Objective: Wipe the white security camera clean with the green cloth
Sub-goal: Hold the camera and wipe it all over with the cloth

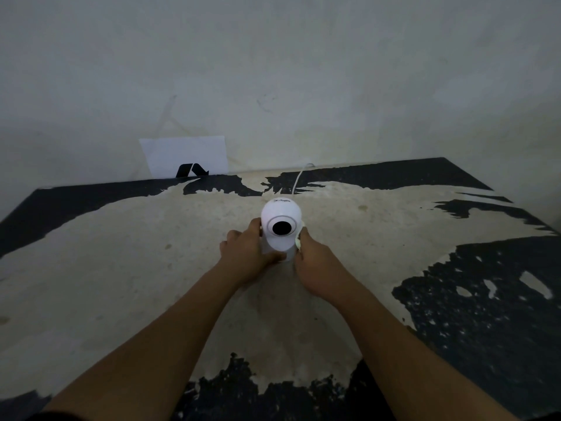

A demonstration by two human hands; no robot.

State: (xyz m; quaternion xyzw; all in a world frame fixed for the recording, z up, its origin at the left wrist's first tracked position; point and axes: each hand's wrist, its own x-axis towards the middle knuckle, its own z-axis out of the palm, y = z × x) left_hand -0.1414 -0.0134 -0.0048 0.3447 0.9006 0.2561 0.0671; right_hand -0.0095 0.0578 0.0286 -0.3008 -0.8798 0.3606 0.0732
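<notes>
Two hands work at the white, round-headed plastic security camera [281, 229], which stands upright near the middle of the worn counter [121, 268] of peeling black and beige. In the head view, the left hand [247, 256] is curled around the camera's left side and base, evidently to steady it against the wiping pressure. The right hand [314, 265] is closed against the camera's right side, pinching the pale green cloth [298, 242], of which only a small edge shows. A thin white cable [299, 177] runs from behind the camera to the wall. The dark lens faces the person, probably so the front stays reachable.
</notes>
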